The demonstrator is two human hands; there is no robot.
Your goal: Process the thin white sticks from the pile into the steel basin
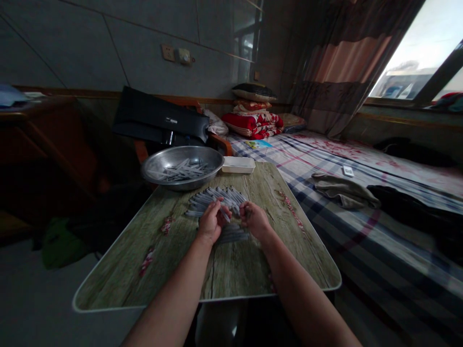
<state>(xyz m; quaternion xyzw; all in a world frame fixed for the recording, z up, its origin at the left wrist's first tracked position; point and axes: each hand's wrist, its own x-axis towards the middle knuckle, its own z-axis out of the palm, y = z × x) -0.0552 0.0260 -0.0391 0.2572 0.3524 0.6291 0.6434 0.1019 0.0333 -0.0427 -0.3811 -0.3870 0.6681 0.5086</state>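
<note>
My left hand is closed around a slim, pale pen-like tube, which slants out between thumb and fingers. To its right, my right hand is curled with its fingertips pinched together; whatever they hold is hidden. Just beyond both hands lies a fanned pile of similar grey tubes, many with dark ends. A smaller row of tubes rests between and below the hands on the wood-patterned table. Behind the pile, a wide metal basin holds many more loose tubes.
A shallow white plastic tray stands right of the basin, at the table's far edge. Beyond it is a chair with a black case. A bed with a checked sheet, clothes and folded bedding runs along the right.
</note>
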